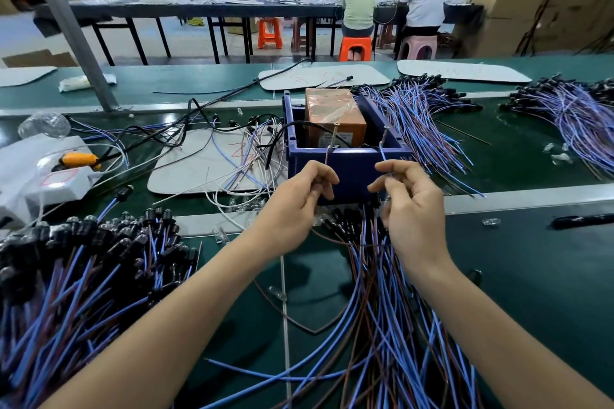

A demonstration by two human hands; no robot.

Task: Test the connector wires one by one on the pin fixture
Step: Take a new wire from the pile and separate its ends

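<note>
Pinching the brown wire (326, 156) in the left hand (299, 196) and the blue wire (383, 156) in the right hand (408, 206), press each tip firmly on its own pin (333, 134).

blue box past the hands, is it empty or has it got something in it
Not empty: the open-topped blue box holds an orange-brown taped block that fills much of it.

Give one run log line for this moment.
left hand: pinches brown wire at left pin | right hand: pinches blue wire at right pin
</note>
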